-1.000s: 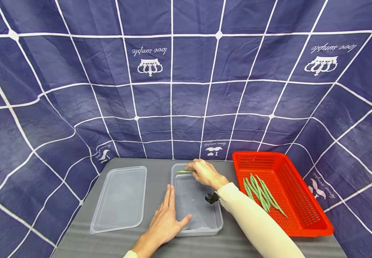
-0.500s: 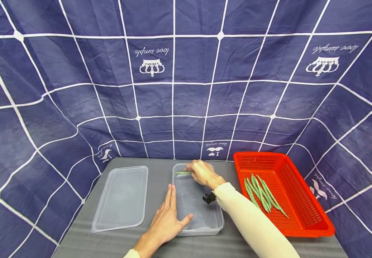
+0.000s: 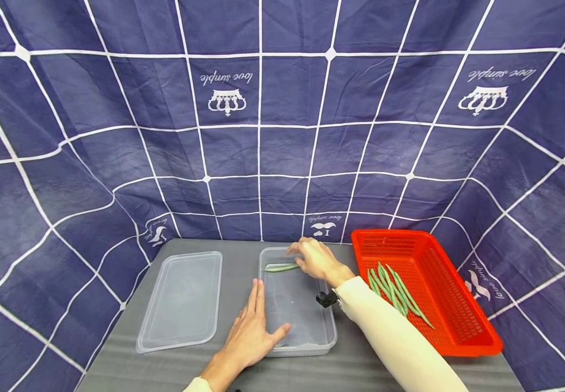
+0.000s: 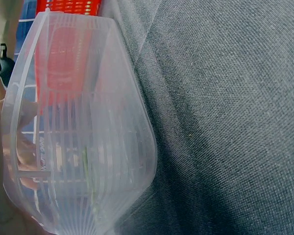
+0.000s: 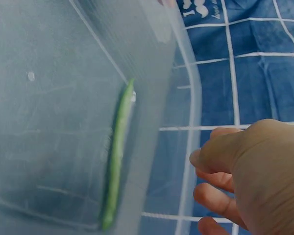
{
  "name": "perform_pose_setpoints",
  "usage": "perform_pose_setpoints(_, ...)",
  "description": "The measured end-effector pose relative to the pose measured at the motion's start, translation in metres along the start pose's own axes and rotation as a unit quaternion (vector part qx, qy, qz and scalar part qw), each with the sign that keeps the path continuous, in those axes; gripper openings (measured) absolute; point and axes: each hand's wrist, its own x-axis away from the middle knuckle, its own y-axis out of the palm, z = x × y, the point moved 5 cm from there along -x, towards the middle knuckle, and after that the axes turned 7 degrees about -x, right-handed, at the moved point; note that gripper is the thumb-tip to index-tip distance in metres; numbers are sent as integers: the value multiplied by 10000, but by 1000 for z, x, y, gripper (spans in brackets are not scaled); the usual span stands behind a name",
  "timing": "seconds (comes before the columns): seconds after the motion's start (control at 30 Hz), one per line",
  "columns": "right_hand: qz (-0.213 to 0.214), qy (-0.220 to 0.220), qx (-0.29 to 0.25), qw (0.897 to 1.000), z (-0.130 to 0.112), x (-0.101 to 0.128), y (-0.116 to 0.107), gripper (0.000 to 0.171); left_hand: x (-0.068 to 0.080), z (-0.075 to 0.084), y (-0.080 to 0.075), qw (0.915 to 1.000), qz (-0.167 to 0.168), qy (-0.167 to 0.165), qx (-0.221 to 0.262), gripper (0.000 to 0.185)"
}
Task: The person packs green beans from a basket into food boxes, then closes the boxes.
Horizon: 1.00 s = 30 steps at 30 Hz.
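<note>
A clear plastic container (image 3: 307, 326) stands on the grey table in the head view. One green bean (image 3: 281, 267) lies across its far end. My right hand (image 3: 313, 257) hovers just right of the bean with relaxed fingers and holds nothing. In the right wrist view the green bean (image 5: 116, 156) rests on the container floor, and my right hand (image 5: 235, 176) is apart from it. My left hand (image 3: 253, 329) lies flat on the table against the container's left side, its thumb touching the near rim. The left wrist view shows the container (image 4: 78, 127) from close by.
A clear lid (image 3: 182, 302) lies on the table left of the container. A red basket (image 3: 439, 321) with several green beans (image 3: 394, 293) stands to the right. Blue checked cloth (image 3: 263, 136) hangs behind and on both sides. Grey table (image 4: 225, 122) spreads beside the container.
My right hand was pinching the bean over the container's far end; it has let go and the bean now lies inside. The left hand has stayed put.
</note>
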Motion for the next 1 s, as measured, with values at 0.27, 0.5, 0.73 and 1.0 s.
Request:
perform_pose_setpoints(0.27,416,-235,191,9987,5,16,-30,38,-1,-1,-2,10000,-28,-36,-2,131)
perform_pose_setpoints(0.5,738,-351,272,9963,16,37,-57,37,-2,0,-3,10000,30,7,48,130)
perform_pose_setpoints(0.73,917,-145,242,9954,38,60,-77,39,-1,2,-6,9999,121,40,23,130)
perform_pose_setpoints(1.0,862,221,264,9957,70,94,-93,37,2,3,-4,9999,104,50,43,129)
